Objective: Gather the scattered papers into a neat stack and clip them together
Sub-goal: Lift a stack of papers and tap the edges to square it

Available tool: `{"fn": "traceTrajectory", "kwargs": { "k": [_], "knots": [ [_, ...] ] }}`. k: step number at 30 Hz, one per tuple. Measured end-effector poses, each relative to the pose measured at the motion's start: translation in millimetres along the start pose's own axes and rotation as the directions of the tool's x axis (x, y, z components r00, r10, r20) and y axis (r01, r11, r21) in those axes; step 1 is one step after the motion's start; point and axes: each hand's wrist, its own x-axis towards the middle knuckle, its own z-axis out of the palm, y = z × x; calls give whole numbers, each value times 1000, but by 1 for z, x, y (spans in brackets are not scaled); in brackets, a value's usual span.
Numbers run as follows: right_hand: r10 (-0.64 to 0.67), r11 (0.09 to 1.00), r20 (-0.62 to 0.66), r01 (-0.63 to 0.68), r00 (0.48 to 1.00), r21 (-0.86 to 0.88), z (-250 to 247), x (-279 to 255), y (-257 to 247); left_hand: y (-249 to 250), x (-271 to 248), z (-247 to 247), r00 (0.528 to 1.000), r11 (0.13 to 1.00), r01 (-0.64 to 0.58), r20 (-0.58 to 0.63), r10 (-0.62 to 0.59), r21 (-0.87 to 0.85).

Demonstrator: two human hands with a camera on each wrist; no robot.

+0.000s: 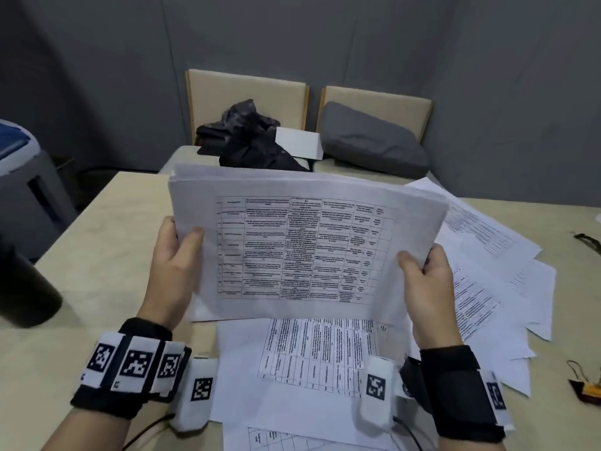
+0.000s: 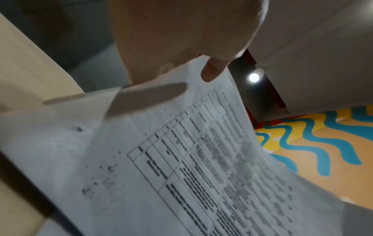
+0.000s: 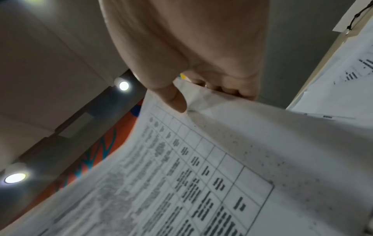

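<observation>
Grey walls at the back, two beige chairs (image 1: pixel 247 102) behind a pale table (image 1: pixel 107 242), and we go left to right. Far left on the table, a dark cylinder (image 1: pixel 24 288) sits idle, well apart from the action. Now the left hand (image 1: pixel 175 258): thumb on the front of the sheaf, fingers curled behind, pinching its left edge. Centre stage, the gathered stack (image 1: pixel 305 249), a printed table facing the person, stands nearly upright with its bottom edge down by the table. Under it lies a loose sheet (image 1: pixel 318 353) with another grid of text, not yet collected. On to the right hand (image 1: pixel 426 281), gripping the stack's right edge the same way; the right wrist view shows the paper crumpling slightly under the thumb. Further right, a fan of scattered papers (image 1: pixel 487 288) lies on the table, overlapping each other.

My read: this is mid-gather, squaring the sheaf. Next up, the loose pages need adding and the edges tapping flush. No clip can be made out for certain; small objects (image 1: pixel 585 388) at the far right edge are too unclear to name.
</observation>
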Motion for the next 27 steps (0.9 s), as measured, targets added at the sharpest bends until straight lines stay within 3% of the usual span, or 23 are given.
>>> {"fn": "traceTrajectory", "kwargs": {
  "k": [6, 12, 24, 27],
  "knots": [
    [-74, 994, -36, 77, 997, 74, -1, -4, -7, 5, -4, 0, 998, 999, -47, -47, 47, 19],
    [-13, 998, 2, 12, 1000, 62, -1, -9, 2, -1, -8, -1, 1000, 1000, 30, 5, -30, 5],
    [0, 999, 72, -3, 997, 34, -7, -13, 7, -4, -5, -2, 997, 998, 54, 52, -56, 40],
    [-19, 1000, 80, 18, 997, 14, -11, -12, 3, -3, -2, -4, 1000, 988, 30, -12, -29, 148]
  ]
}}
